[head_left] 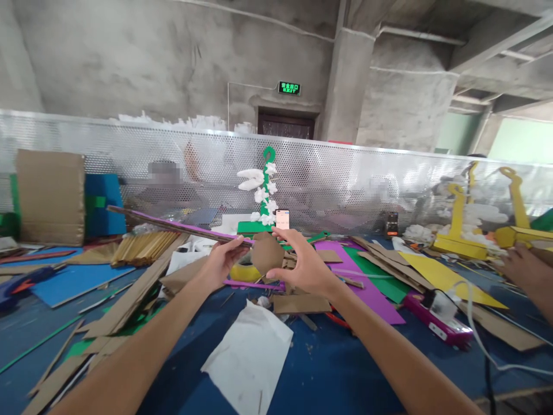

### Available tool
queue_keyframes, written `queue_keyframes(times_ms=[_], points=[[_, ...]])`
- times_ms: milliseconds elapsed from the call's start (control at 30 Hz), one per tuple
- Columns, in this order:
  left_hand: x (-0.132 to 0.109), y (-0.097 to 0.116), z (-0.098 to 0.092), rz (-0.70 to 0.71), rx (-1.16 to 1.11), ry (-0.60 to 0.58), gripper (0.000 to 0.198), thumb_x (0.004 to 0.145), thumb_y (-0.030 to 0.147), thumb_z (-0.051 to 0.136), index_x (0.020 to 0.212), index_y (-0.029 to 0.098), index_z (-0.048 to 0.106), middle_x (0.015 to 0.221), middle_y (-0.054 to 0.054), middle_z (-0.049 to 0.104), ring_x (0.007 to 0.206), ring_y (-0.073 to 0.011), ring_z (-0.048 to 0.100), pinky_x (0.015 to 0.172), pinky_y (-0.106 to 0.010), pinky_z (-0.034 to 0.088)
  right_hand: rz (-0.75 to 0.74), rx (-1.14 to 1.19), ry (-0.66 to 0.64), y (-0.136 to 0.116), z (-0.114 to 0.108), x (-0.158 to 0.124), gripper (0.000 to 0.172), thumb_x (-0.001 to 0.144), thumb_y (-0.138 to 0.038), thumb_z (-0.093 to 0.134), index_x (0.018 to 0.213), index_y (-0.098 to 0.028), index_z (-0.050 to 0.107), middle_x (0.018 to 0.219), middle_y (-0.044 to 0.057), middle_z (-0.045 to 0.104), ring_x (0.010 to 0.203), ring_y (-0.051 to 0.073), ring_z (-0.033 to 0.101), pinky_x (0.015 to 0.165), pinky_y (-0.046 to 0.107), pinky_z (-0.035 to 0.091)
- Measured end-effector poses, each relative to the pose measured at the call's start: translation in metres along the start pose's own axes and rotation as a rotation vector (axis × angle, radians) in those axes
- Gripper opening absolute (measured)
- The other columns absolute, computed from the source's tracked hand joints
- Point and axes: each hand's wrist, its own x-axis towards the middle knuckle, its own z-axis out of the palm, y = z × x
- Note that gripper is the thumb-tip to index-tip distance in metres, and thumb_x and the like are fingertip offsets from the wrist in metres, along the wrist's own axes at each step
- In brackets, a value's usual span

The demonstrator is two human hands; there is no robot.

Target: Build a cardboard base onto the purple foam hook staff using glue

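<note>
My left hand is closed on one end of a long cardboard strip with a purple face, which reaches up and left over the table. My right hand pinches a small brown cardboard piece held against the strip's near end. Both hands hover above the blue table. Just behind them stands a green cardboard tree with white foam flowers, and a phone is propped beside it.
Cardboard scraps, a white sheet, purple, green and yellow sheets litter the table. A pink glue gun with a cable lies right. A yellow tape roll sits under the hands. Another person's hand enters far right. A perforated metal screen backs the table.
</note>
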Motion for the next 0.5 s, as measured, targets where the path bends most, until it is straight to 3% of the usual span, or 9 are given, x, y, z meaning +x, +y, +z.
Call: queue_keyframes(times_ms=[133, 233, 400, 500], points=[[0.0008, -0.0009, -0.0003, 0.019, -0.064, -0.016, 0.006, 0.08, 0.007, 0.075, 0.076, 0.01, 0.075, 0.074, -0.004, 0.078, 0.06, -0.0116, 0.072, 0.064, -0.018, 0.061, -0.041, -0.123, -0.036, -0.0017, 0.0035, -0.0034, 0.095, 0.08, -0.048, 0.084, 0.158, -0.031, 0.033, 0.151, 0.011, 0.05, 0.14, 0.031, 0.044, 0.116, 0.053, 0.037], [0.0012, -0.0023, -0.0013, 0.019, -0.078, -0.03, 0.006, 0.081, 0.008, 0.074, 0.076, 0.01, 0.074, 0.073, -0.004, 0.078, 0.06, -0.0119, 0.072, 0.066, -0.019, 0.061, -0.041, -0.159, -0.031, -0.0042, 0.0046, -0.0033, 0.089, 0.082, -0.043, 0.082, 0.157, -0.031, 0.035, 0.148, 0.011, 0.052, 0.138, 0.03, 0.046, 0.116, 0.051, 0.039], [0.0028, -0.0039, -0.0031, 0.025, -0.076, -0.038, 0.002, 0.081, 0.008, 0.074, 0.081, 0.011, 0.075, 0.078, -0.006, 0.08, 0.066, -0.0133, 0.074, 0.069, -0.02, 0.062, -0.063, -0.144, 0.0, -0.0051, 0.0047, -0.0034, 0.098, 0.083, -0.04, 0.082, 0.161, -0.034, 0.023, 0.145, 0.01, 0.055, 0.132, 0.029, 0.051, 0.112, 0.051, 0.042], [0.0048, -0.0049, -0.0049, 0.034, -0.073, -0.056, 0.003, 0.079, 0.009, 0.076, 0.08, 0.011, 0.074, 0.078, -0.005, 0.079, 0.065, -0.0131, 0.074, 0.068, -0.02, 0.062, -0.104, -0.159, 0.002, -0.0041, 0.0045, -0.0032, 0.09, 0.084, -0.041, 0.081, 0.159, -0.034, 0.031, 0.145, 0.009, 0.056, 0.133, 0.029, 0.05, 0.114, 0.051, 0.041]])
